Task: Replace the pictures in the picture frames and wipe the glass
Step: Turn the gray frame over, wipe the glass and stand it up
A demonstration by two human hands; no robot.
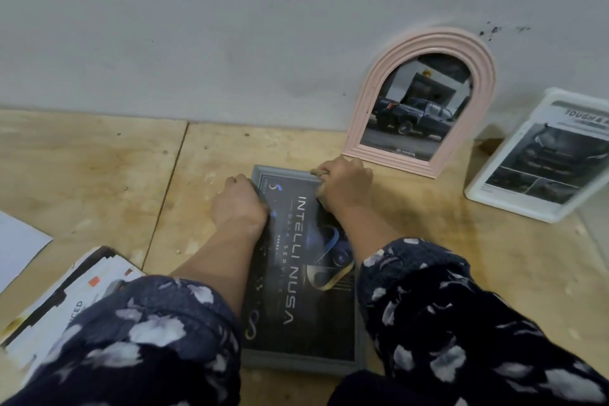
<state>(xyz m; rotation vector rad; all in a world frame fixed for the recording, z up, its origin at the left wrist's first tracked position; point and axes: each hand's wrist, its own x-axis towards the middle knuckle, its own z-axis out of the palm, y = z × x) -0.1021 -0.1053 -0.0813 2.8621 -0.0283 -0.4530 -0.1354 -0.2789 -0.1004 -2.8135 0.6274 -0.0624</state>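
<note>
A grey rectangular picture frame (pixel 303 362) lies flat on the plywood floor (pixel 99 175) in front of me, with a dark poster reading "INTELLI NUSA" behind its glass. My left hand (pixel 239 204) grips the frame's left edge near the far corner. At the far right corner my right hand (pixel 344 186) grips the frame, fingers curled, with a small brownish thing sticking out between them. A pink arched frame (pixel 487 99) with a picture of a dark pickup truck leans against the wall. A white frame (pixel 478 189) with a car print leans at the right.
A stack of printed pictures and papers (pixel 75 300) lies at the lower left, with a white sheet (pixel 16 241) beyond it. The grey wall (pixel 230 26) rises behind the floor. My patterned sleeves fill the bottom of the view.
</note>
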